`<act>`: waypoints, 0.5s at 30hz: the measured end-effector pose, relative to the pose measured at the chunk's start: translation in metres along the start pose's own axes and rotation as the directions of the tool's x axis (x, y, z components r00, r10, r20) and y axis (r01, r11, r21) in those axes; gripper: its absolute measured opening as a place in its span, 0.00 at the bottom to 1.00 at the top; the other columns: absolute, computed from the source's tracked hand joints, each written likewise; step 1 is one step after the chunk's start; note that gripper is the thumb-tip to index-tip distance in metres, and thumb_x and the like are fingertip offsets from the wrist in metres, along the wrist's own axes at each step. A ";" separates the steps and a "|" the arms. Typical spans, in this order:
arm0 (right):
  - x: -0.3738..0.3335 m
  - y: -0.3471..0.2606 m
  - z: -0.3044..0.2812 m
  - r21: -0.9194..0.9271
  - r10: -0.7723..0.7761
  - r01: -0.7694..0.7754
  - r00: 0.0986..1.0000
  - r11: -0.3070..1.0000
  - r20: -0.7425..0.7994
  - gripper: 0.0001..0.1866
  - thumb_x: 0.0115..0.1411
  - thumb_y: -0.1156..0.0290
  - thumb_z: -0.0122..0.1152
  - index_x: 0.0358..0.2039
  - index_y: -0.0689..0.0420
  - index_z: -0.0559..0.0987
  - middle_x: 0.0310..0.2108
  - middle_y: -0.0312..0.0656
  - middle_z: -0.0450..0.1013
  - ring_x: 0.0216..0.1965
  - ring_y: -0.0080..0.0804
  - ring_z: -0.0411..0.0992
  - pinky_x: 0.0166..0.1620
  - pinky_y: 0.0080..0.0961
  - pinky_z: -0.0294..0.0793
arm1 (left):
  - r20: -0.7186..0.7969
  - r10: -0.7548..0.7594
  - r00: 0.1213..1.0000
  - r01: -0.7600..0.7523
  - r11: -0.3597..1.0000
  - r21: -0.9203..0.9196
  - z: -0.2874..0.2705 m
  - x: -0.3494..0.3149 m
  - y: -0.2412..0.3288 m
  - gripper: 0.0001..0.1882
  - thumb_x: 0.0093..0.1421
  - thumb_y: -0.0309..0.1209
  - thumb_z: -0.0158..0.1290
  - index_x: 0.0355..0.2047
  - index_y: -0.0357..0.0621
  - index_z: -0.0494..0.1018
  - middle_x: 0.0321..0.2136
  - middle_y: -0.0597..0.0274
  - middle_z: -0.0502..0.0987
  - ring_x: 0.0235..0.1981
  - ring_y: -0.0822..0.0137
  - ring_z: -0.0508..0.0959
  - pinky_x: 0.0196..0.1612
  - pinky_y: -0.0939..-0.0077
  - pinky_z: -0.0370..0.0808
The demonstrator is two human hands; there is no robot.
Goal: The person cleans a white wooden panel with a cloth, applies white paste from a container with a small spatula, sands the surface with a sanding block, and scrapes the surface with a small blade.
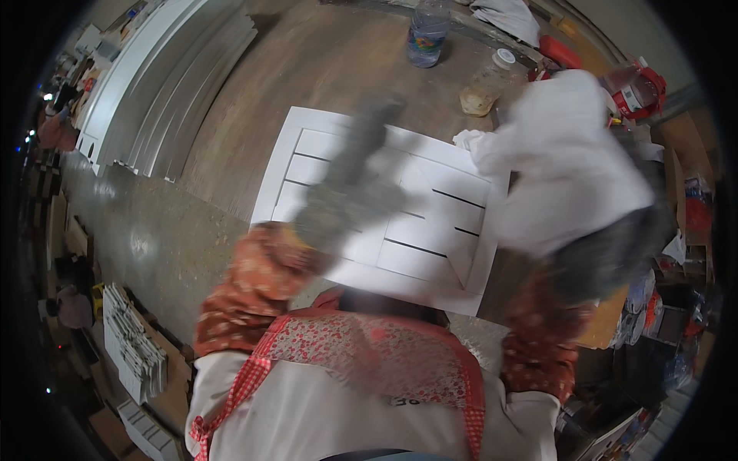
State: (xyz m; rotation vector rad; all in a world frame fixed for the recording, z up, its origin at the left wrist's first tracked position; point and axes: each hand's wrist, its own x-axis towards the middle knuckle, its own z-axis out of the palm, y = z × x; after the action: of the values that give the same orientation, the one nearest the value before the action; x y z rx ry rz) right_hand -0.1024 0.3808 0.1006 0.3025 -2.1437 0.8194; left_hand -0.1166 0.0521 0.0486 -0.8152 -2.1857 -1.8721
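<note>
A white rectangular panel (pixel 284 160) with dark narrow slots and fine lines lies on a brown wooden work table (pixel 223 146). Over its left half is my left hand (pixel 346 188), in a grey-green glove; motion smears its fingers, and I cannot tell whether it touches the surface. To the right of the panel, my right hand (pixel 611 253), in a dark grey glove, grips a large white cloth (pixel 569 154). The cloth is blurred too, and it hides most of that hand's fingers and the panel's upper right edge.
Long white boards (pixel 181 84) are stacked at the left of the table. A plastic bottle (pixel 427 34), a jar with a white lid (pixel 488 83) and a red container (pixel 639 92) stand toward the back. At lower left are piled white strips (pixel 134 342); cluttered shelves line the right.
</note>
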 end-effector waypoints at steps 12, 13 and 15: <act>-0.029 -0.034 0.071 -0.260 -0.257 0.283 0.958 0.923 0.128 0.23 0.54 0.63 0.64 0.47 0.62 0.74 0.40 0.51 0.74 0.46 0.47 0.72 0.50 0.37 0.69 | -0.479 -0.176 0.860 0.323 0.914 0.244 -0.129 -0.035 -0.012 0.40 0.54 0.31 0.58 0.63 0.45 0.50 0.56 0.53 0.62 0.57 0.59 0.63 0.53 0.62 0.70; -0.019 -0.008 0.077 -0.103 -0.133 0.152 0.977 0.983 0.169 0.22 0.55 0.63 0.63 0.46 0.62 0.75 0.39 0.52 0.74 0.43 0.48 0.73 0.48 0.36 0.71 | -0.567 -0.150 0.810 0.361 0.890 0.280 -0.150 -0.048 0.000 0.40 0.54 0.30 0.58 0.63 0.45 0.51 0.55 0.54 0.62 0.56 0.60 0.64 0.53 0.62 0.70; -0.029 0.042 0.091 -0.159 0.023 0.035 0.937 0.987 0.348 0.22 0.55 0.63 0.62 0.47 0.62 0.74 0.41 0.51 0.73 0.45 0.46 0.71 0.51 0.36 0.69 | -0.693 -0.085 0.716 0.426 0.839 0.338 -0.182 -0.071 0.034 0.39 0.53 0.29 0.59 0.63 0.44 0.51 0.54 0.54 0.63 0.55 0.60 0.65 0.52 0.62 0.71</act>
State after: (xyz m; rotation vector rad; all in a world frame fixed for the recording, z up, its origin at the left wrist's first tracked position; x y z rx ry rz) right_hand -0.1585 0.3522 0.0171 0.3924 -2.5235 0.6151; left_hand -0.0821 -0.1394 0.0846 0.2585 -2.1697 -1.2867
